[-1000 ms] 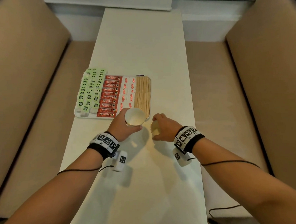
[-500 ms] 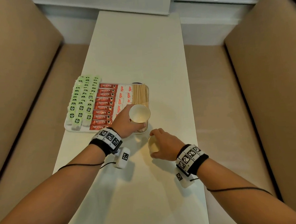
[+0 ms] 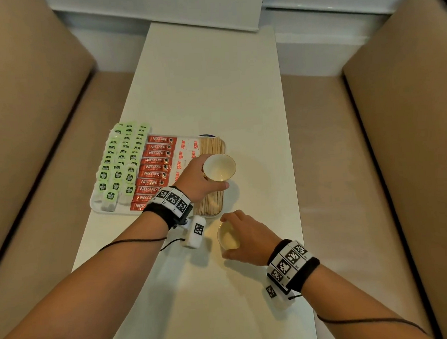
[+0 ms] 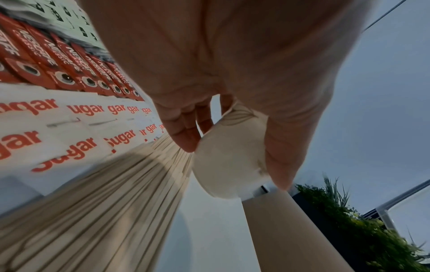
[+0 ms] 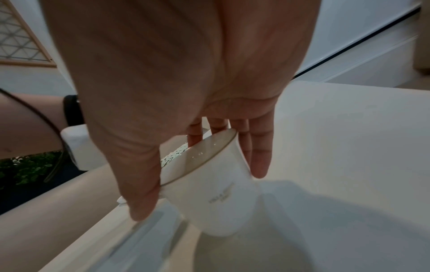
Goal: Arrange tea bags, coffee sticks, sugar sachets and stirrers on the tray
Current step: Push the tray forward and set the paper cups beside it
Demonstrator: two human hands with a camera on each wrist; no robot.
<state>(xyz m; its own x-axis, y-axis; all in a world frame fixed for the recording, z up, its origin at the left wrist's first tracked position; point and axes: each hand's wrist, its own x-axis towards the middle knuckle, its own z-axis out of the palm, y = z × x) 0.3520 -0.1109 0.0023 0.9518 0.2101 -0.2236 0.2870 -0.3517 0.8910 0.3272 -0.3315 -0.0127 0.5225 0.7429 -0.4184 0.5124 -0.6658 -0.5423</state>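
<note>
A white tray (image 3: 96,205) on the table's left holds rows of green tea bags (image 3: 118,164), red coffee sticks (image 3: 156,167), white sugar sachets (image 3: 181,156) and wooden stirrers (image 3: 210,145). My left hand (image 3: 199,178) grips a white gold-rimmed cup (image 3: 219,167) above the stirrers, upright; in the left wrist view the cup (image 4: 228,160) sits between thumb and fingers over the stirrers (image 4: 97,211). My right hand (image 3: 242,237) grips a second white cup (image 3: 228,237), tilted, just in front of the tray; the right wrist view shows this cup (image 5: 216,185) between thumb and fingers.
The long white table (image 3: 213,87) runs away from me between two beige bench seats (image 3: 33,127), (image 3: 371,135). A white ledge (image 3: 313,35) closes the far end. A dark round thing (image 3: 207,136) peeks out behind the stirrers at the tray's far edge.
My left hand has lifted its cup forward, from the tray's near edge to over the stirrers. My right hand has stayed in front of the tray, its cup now tilted more open-side up.
</note>
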